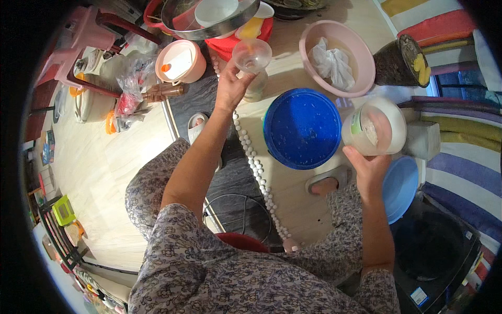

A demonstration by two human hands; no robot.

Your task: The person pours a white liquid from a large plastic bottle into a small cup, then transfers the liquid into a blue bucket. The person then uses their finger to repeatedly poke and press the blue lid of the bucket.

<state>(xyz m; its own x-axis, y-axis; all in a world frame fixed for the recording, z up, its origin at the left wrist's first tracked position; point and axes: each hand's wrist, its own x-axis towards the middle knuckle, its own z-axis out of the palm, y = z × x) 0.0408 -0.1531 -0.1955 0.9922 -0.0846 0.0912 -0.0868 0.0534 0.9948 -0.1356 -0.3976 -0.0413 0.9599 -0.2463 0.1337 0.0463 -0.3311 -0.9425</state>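
Observation:
My left hand pinches the rim of a translucent plastic funnel. Below the funnel stands a clear bottle or jar; whether the spout sits in its mouth is hard to make out. A translucent plastic tub with a green-and-white label is in my right hand; it tilts to the right, and some pale matter shows inside. Between my hands lies a round blue lid or tub bottom, dotted with small pale specks and drops.
Beyond the blue round stands a pink basin with a white cloth or bag in liquid. A lidded pink bucket is at left, near a metal pan. White beads edge the dark floor strip. A light-blue basin stands right.

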